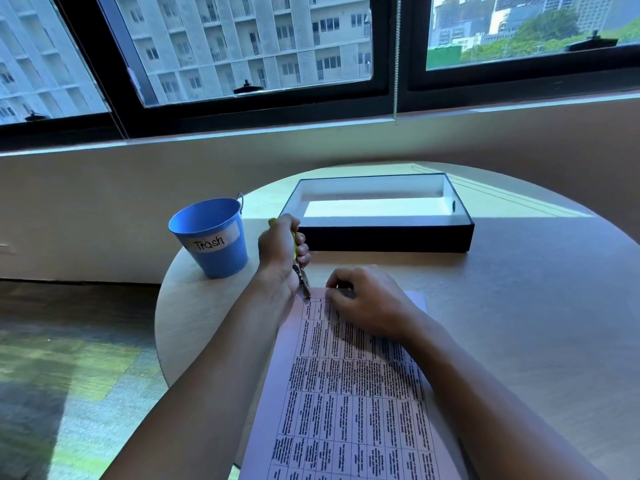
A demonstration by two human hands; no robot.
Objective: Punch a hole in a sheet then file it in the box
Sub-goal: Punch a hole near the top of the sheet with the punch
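A round table [519, 306] stands below a wide window [242, 46], and at its far side lies a shallow dark box [381, 240] with a white inside, open at the top. Left of the box, near the table's left edge, stands a blue bucket [211, 237] labelled "Trash". The printed sheet [346, 393] lies flat on the near part of the table, well short of the box, with nothing between the two but bare tabletop. The right hand [363, 299] presses down on the sheet's far end, fingers curled. The left hand [280, 247] is wrapped tight around the yellow-green handles of a hole punch [302, 275], whose metal head meets the sheet's far left corner, just left of the right hand. The handles are mostly hidden in the fist, the sheet's near end is cut off by the frame, and its print is too small to read.
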